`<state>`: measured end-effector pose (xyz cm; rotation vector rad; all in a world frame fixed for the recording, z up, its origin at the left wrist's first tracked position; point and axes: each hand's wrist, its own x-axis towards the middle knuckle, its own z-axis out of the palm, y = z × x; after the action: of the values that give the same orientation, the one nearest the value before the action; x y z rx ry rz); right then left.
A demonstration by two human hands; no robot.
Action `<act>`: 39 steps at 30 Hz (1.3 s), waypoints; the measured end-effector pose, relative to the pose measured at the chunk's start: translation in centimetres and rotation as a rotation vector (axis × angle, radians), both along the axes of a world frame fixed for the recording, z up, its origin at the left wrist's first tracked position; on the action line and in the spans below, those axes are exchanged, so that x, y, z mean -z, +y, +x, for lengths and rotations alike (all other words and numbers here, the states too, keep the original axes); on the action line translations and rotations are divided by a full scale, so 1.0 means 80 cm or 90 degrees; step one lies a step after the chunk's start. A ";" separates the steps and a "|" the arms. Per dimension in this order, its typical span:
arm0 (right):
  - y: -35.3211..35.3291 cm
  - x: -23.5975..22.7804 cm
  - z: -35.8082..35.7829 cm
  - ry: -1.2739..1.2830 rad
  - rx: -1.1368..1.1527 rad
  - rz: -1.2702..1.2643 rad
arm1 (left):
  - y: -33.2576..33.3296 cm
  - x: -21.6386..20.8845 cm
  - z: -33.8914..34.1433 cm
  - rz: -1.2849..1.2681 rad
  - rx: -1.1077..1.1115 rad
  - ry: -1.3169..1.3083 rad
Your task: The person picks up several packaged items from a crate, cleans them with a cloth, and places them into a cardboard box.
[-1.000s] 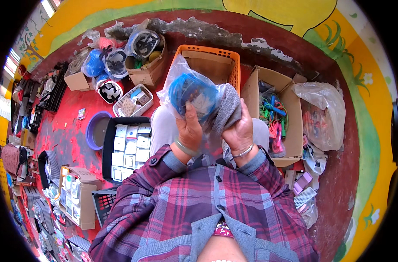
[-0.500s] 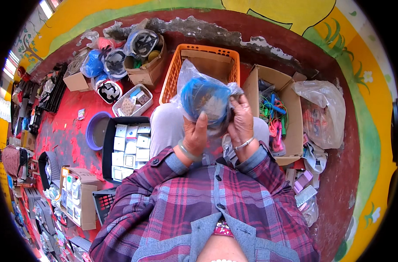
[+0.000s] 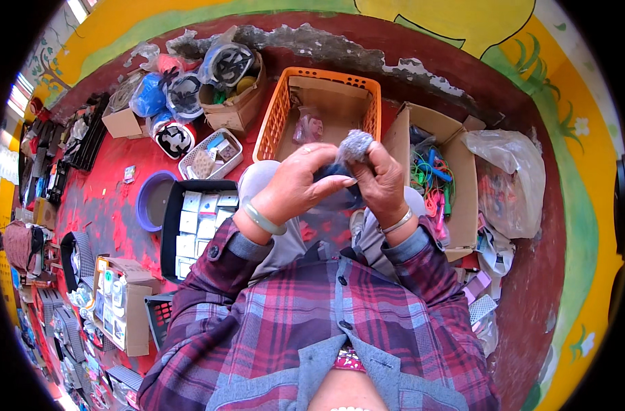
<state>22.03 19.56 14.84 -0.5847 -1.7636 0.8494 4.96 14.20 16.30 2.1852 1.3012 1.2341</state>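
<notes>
A clear plastic bag with something blue inside hangs in front of my knees. My right hand (image 3: 382, 183) is closed on the bag's bunched, greyish top (image 3: 354, 145), pinching it between thumb and fingers. Close beside it on the left is my left hand (image 3: 292, 183), its thumb and forefinger stretched out and apart, with part of the blue contents showing between them. Its other fingers are partly hidden. Both hands are above my lap, just short of the orange basket (image 3: 268, 130).
The basket holds cardboard and a small pinkish packet (image 3: 308, 127). To the right stands a carton (image 3: 466, 198) of coloured cords, beside a large clear bag (image 3: 511, 178). On the left are a black box (image 3: 170, 240) of small white boxes, a purple basin (image 3: 145, 200) and a white basket (image 3: 213, 177).
The bag, held spread out over the basket before, is now bunched at the top and lower between my hands. My left hand has turned and moved up, uncovering the packet in the basket.
</notes>
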 end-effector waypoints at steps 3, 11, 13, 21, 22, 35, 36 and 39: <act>-0.005 -0.008 0.002 -0.061 -0.012 0.044 | 0.001 -0.002 0.000 -0.200 0.052 -0.125; -0.008 -0.021 0.004 -0.120 -0.025 0.090 | -0.006 0.026 0.004 -0.176 0.087 -0.337; -0.008 -0.026 0.003 -0.145 -0.007 0.144 | -0.011 0.028 0.007 -0.169 0.093 -0.423; -0.006 -0.048 0.013 -0.251 0.039 0.337 | -0.022 0.016 0.022 -0.154 0.066 -0.565; -0.007 -0.054 0.015 -0.264 0.027 0.349 | -0.024 0.014 0.023 -0.147 0.064 -0.574; 0.047 -0.047 0.116 0.082 0.019 -0.249 | -0.023 -0.003 -0.024 -0.073 -0.042 -0.798; 0.052 -0.042 0.125 0.264 -0.058 -0.348 | -0.024 -0.004 -0.025 -0.089 -0.036 -0.786; 0.052 -0.044 0.131 0.430 -0.195 -0.444 | -0.026 -0.004 -0.020 -0.104 -0.038 -0.763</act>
<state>32.54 23.68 18.33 -0.3891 -0.9225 1.6753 3.40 12.09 16.64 0.8977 0.8466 1.8809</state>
